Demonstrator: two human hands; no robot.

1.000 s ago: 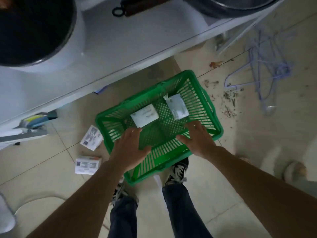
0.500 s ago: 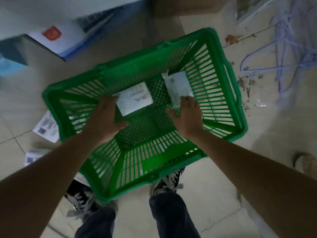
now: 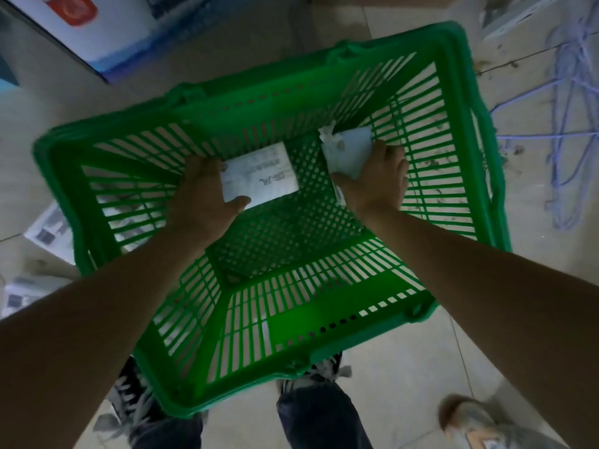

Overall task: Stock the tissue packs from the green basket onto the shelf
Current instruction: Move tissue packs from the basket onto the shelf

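Note:
The green basket sits on the floor in front of my feet, open side up. Two white tissue packs lie on its bottom. My left hand is down inside and closes around the left tissue pack, thumb under its near edge. My right hand grips the right tissue pack, which is crumpled at its far end. Both packs still rest against the basket floor.
Two more white packs lie on the tiled floor left of the basket. A white and blue box with a red logo stands at the top left. Blue wire hangers lie on the floor to the right. Another person's shoe is bottom right.
My head has come lower and nearer the basket. Both hands reached deeper in and closed on the two packs they were hovering over.

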